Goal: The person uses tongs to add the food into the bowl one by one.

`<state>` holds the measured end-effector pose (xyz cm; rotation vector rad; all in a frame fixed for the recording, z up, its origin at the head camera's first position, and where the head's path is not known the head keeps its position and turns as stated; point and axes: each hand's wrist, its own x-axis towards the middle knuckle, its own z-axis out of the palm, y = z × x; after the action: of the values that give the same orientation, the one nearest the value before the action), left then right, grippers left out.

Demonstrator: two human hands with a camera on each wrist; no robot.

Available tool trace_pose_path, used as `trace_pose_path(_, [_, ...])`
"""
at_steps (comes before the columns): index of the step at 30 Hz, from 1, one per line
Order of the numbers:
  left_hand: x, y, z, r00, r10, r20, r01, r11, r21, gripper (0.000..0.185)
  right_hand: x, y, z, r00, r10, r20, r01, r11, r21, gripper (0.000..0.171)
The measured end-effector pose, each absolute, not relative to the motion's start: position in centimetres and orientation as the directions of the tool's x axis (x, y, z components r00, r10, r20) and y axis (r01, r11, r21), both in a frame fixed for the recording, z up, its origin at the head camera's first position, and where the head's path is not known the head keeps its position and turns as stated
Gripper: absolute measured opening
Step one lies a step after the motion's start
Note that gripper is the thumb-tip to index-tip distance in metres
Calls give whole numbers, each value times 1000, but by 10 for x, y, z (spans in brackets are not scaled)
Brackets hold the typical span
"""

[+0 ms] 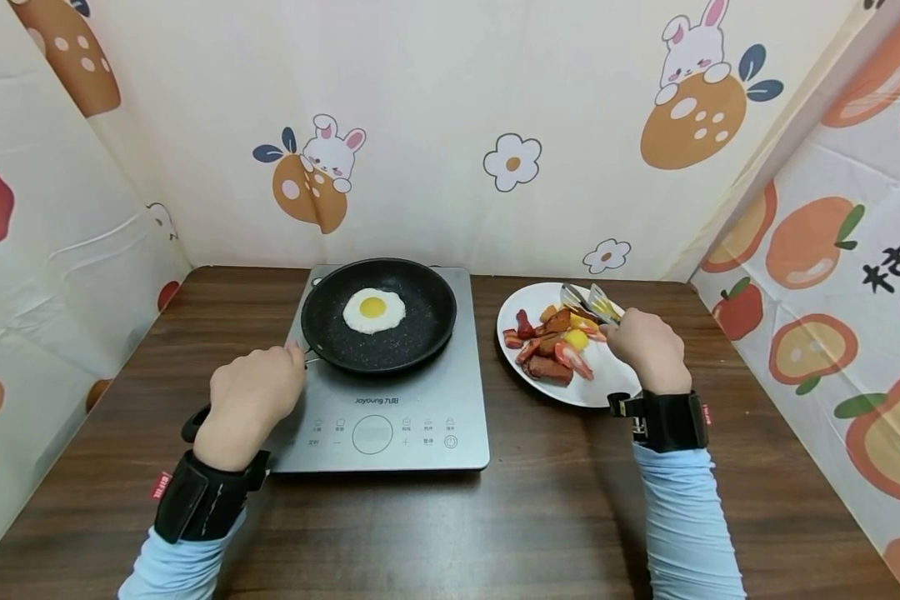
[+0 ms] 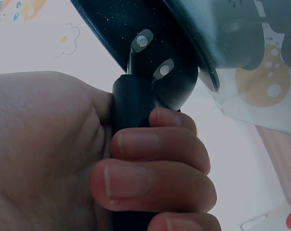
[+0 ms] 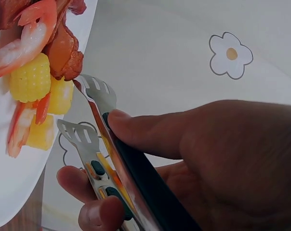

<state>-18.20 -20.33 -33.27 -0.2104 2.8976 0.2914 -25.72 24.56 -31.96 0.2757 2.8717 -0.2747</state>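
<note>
- The left hand (image 1: 251, 400) holds the pan handle (image 2: 131, 110), with its fingers (image 2: 160, 144) curled tight around it. It is good to hold the handle firm so the pan (image 1: 378, 312) does not slide.
- The pan sits on the cooker (image 1: 390, 400), left of the white plate (image 1: 607, 387).
- The right hand (image 1: 648, 346) holds the tongs (image 1: 592, 302) over the plate, thumb on top and fingers below. The two tips are a little apart, with no food between them.
- My guess is the tips should close softly around one piece so it does not slip.
- I count one pan, one fried egg (image 1: 373, 310) in it, one cooker, one plate and one pair of tongs.
- The food pile (image 1: 551, 346) on the plate has shrimp, corn and sausage bits, too mixed up to count.
</note>
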Motion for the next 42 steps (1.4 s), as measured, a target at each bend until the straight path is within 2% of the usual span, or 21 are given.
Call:
trace_pose_path(9, [-183,-203,-333,-968,-119,-222,-161,971,179,63,-257,243,-321,-966,138,-217,173,973,-151,49])
trace_pose_path(17, [-182,-203,-333,-967,-120,-223,-164,969,186,63,-259,243,-322,-961,188,-201,219,965,-145,45])
trace_pose_path(24, [-182,-204,-334,-971,-114,-211,-154,971,183,63,-256,241,-319,-976,182,-118,201,962,-183,44])
trace_pose_path(35, [-183,-204,-335,-970,-117,-213,-157,971,180,64,-248,235,-309,-988,149,-40,154,956,-249,54])
trace_pose_path(42, [-184,-203,-335,-969,-120,-218,-160,971,176,63,-243,227,-300,-988,147,39,131,951,-279,53])
